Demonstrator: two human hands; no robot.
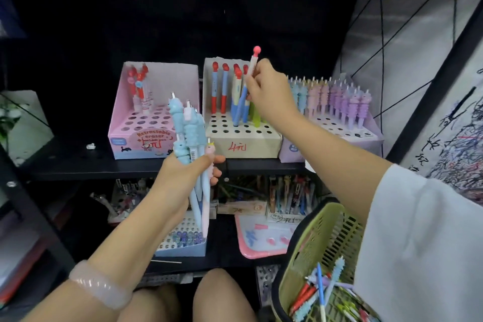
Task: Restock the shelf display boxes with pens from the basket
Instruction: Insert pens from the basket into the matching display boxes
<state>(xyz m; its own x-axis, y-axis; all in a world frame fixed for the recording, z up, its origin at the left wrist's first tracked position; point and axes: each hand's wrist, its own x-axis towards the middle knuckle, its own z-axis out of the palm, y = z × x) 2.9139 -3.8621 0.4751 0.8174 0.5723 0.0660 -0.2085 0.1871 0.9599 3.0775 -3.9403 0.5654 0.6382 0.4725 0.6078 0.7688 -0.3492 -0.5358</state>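
The right hand (266, 86) pinches a red-topped pen (253, 60) upright, just above the beige display box (243, 144) whose holes lie below its fingers. The left hand (183, 178) grips a bunch of blue and pink pens (188, 125), nearer the person and in front of the pink display box (138, 138). The green basket (313, 243), with loose pens inside, hangs under the right forearm.

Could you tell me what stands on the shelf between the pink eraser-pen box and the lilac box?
In the head view, the beige display box, partly filled with red-capped pens, stands between the pink box and lilac box.
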